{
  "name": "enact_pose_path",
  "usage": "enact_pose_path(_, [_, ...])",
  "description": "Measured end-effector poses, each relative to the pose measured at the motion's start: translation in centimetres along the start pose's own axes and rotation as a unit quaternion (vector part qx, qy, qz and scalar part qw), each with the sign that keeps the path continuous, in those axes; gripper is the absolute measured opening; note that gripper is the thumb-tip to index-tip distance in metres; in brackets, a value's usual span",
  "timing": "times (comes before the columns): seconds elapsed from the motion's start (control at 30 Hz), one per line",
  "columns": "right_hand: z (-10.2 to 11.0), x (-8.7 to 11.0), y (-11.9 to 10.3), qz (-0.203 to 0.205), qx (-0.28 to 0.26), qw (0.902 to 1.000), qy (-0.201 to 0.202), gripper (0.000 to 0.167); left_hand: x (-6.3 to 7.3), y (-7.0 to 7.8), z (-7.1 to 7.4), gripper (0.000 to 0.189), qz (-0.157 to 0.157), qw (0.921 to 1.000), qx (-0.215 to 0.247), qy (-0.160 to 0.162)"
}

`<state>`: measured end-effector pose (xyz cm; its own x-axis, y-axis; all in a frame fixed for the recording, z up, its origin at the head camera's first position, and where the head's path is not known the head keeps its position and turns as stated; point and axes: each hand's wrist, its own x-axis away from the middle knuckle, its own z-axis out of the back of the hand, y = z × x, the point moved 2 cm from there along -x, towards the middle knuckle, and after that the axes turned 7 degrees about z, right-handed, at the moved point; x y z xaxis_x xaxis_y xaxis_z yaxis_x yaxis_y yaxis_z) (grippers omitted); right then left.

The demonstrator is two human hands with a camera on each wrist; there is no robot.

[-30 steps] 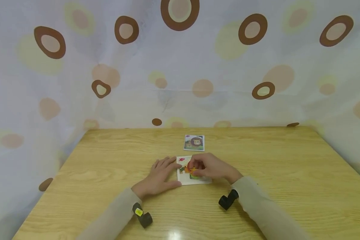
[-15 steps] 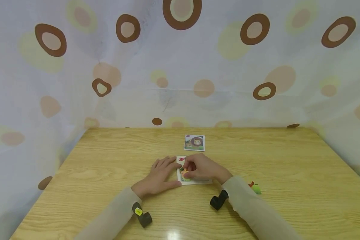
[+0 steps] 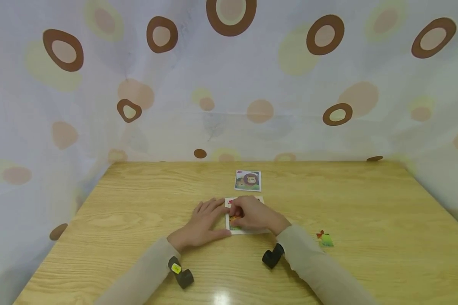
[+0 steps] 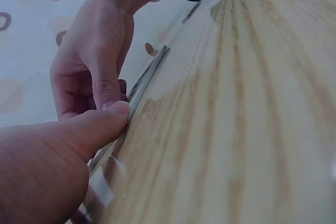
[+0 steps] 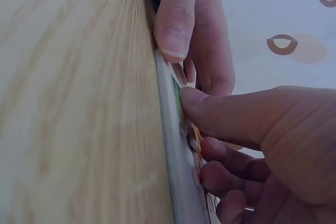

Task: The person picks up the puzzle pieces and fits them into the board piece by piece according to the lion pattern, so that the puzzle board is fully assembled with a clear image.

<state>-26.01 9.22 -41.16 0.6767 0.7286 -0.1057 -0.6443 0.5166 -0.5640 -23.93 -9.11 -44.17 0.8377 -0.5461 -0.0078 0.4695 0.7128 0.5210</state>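
A small jigsaw board (image 3: 249, 232) with a white border lies flat on the table in front of me. My left hand (image 3: 201, 224) rests at its left edge, fingers spread and fairly straight, the thumb tip at the near-left corner. My right hand (image 3: 252, 214) is over the board and pinches an orange and green puzzle piece (image 3: 234, 221) at the left side of the picture area. In the right wrist view my thumb (image 5: 197, 100) and curled fingers are right at the board's surface. Much of the picture is hidden under this hand.
Just beyond the board lies a square lion picture card (image 3: 248, 181). To the right of my right sleeve are loose puzzle pieces (image 3: 327, 240), green and red. A patterned cloth (image 3: 229, 135) hangs behind the wooden table (image 3: 145, 190).
My right hand has moved left across the board, carrying the puzzle piece to its left side. The sleeve has uncovered the loose pieces at right. My left hand has stayed in place.
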Motion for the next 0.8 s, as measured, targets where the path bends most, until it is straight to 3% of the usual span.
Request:
enact_pose_path(0.3, [0.2, 0.2, -0.1, -0.007, 0.007, 0.9999, 0.006, 0.008, 0.0, -0.1, 0.0, 0.057, -0.001, 1.0000, 0.001, -0.002])
enact_pose_path(0.63, [-0.3, 1.0, -0.1, 0.062, 0.012, 0.9973, 0.037, 0.012, -0.2, -0.2, -0.1, 0.058, 0.000, 1.0000, 0.003, -0.001])
enact_pose_path(0.8, [-0.6, 1.4, 0.0, 0.040, 0.053, 0.9946, 0.079, 0.024, -0.2, -0.2, -0.2, 0.058, 0.000, 1.0000, 0.001, -0.001])
